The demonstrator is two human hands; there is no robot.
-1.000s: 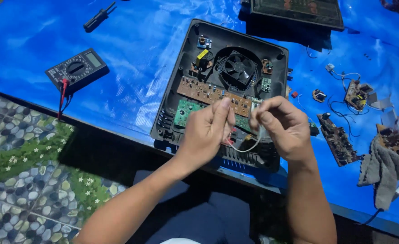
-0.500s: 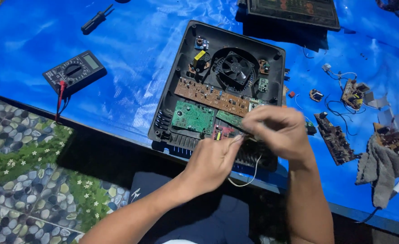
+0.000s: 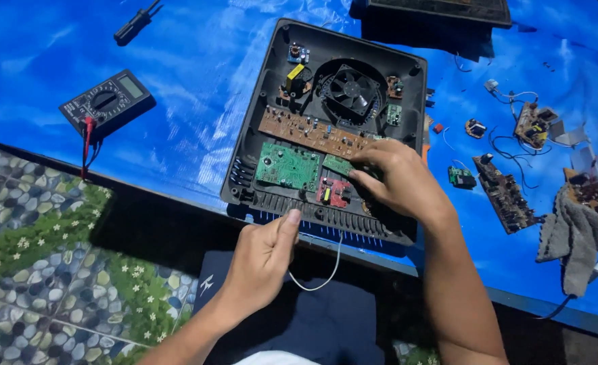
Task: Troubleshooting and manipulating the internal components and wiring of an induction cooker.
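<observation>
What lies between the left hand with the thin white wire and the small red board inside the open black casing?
Only the casing's ribbed front wall lies between. The left hand pinches the white wire just below it; the red board sits just beyond, uncovered. The right hand rests beside that board, on its right, not over it.

Right hand [image 3: 397, 182] rests in the opened casing [image 3: 255, 152], fan [image 3: 352, 88] behind it, boards [image 3: 287, 165] to its left. Multimeter [image 3: 107, 103] far left; loose boards [image 3: 505, 192] right. Left hand [image 3: 262, 260] in front of the casing.
</observation>
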